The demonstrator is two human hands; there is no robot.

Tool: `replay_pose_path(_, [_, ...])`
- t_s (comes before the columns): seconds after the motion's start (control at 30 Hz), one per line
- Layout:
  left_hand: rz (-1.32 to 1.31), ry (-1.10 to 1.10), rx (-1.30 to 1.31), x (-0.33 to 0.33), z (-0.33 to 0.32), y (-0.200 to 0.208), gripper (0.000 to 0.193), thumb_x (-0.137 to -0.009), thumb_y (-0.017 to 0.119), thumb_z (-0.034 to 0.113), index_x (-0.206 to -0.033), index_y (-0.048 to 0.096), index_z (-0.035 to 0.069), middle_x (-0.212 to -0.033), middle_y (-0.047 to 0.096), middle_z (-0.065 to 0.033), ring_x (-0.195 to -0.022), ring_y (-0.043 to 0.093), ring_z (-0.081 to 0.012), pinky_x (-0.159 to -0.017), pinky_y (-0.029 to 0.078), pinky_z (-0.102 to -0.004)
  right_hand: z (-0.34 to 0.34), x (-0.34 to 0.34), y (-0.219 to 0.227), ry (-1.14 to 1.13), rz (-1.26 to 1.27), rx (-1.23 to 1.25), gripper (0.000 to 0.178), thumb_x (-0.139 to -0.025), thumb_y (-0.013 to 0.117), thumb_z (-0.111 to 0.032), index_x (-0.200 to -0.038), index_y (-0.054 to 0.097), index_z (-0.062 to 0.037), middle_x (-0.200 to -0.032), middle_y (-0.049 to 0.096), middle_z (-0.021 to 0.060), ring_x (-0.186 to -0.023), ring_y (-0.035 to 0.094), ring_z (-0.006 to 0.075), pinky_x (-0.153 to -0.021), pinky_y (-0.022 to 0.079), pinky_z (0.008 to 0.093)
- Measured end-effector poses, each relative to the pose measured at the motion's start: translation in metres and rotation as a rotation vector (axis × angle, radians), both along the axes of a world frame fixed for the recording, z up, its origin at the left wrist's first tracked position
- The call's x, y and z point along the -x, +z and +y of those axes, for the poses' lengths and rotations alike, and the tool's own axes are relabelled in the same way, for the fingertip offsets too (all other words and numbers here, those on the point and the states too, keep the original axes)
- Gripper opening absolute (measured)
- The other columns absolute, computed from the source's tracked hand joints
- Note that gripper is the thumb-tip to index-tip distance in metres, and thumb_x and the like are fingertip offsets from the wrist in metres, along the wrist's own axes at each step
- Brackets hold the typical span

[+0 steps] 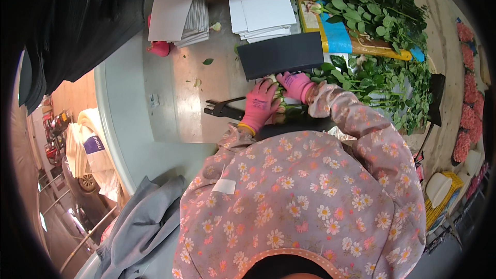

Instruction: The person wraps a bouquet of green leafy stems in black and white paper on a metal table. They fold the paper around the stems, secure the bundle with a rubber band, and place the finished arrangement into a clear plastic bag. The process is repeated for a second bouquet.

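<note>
Both my hands wear pink gloves and work close together at the near edge of a dark upright panel (281,54). My left hand (260,104) lies over pale rose heads (280,109), its fingers stretched out toward the panel. Beside it my right hand (296,86) is closed, fingers curled down; what it grips is hidden underneath. A whitish bloom (271,78) shows between the two hands. Left of my left hand, on the metal table (178,93), lies a black stapler-like tool (225,109). Leafy rose stems (372,80) stretch off to the right of my right hand.
Two stacks of white cards, a left stack (173,15) and a right stack (262,10), stand at the back. More roses (367,5) lie on a blue-and-yellow taped ledge (338,36). Grey cloth (139,222) hangs lower left. Pink flower bunches (467,108) line the far right.
</note>
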State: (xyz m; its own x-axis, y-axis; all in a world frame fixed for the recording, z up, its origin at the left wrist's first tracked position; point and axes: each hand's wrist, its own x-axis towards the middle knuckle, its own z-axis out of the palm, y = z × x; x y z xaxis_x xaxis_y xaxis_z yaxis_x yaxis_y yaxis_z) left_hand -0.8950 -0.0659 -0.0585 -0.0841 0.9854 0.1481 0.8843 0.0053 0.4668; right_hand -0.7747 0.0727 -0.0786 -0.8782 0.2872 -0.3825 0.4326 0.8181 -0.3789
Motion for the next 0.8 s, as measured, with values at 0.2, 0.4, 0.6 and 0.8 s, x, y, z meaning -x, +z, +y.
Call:
replay_pose_path(0.2, [-0.451,0.058,0.192,0.016,-0.005,-0.024,0.052,-0.067,0.07,0.037,-0.109,0.056,0.009,-0.118,0.054,-0.0134,-0.107,0.05,-0.0338,-0.092,0.041,-0.0431,-0.004,0.028,0.137,0.078,0.856,-0.012,0.025,-0.081,0.055,-0.027,-0.093,0.062,-0.0059,-0.088,0.063,0.0139,-0.083,0.062,0.0335,-0.073,0.049,0.0402])
replay_pose_path(0.4, [-0.16,-0.062,0.035,0.023,0.001,-0.025,0.052,-0.069,0.073,0.034,-0.111,0.054,0.01,-0.119,0.052,-0.014,-0.109,0.05,-0.0338,-0.091,0.042,-0.0441,0.135,0.072,0.078,-0.574,0.325,0.034,0.062,-0.086,0.046,-0.058,-0.108,0.055,-0.0009,-0.089,0.063,0.0233,-0.088,0.06,0.0384,-0.081,0.046,0.0449])
replay_pose_path(0.6, [-0.176,-0.111,0.053,0.026,0.003,-0.022,0.052,-0.068,0.072,0.036,-0.111,0.055,0.011,-0.119,0.052,-0.0119,-0.109,0.049,-0.0329,-0.089,0.043,-0.0425,0.212,0.102,0.032,-0.681,-0.086,-0.063,0.079,-0.069,0.065,-0.062,-0.115,0.055,0.0015,-0.112,0.059,0.0261,-0.103,0.058,0.0357,-0.087,0.045,0.0407])
replay_pose_path(0.8, [-0.279,-0.071,0.021,0.029,-0.009,-0.047,0.054,-0.071,0.07,0.04,-0.114,0.054,0.012,-0.124,0.049,-0.0134,-0.112,0.047,-0.0322,-0.095,0.039,-0.0417,0.165,-0.019,0.163,-0.764,0.503,0.945,0.046,-0.087,0.057,-0.033,-0.11,0.051,0.0053,-0.083,0.062,0.0073,-0.064,0.058,0.0113,-0.056,0.046,0.0237])
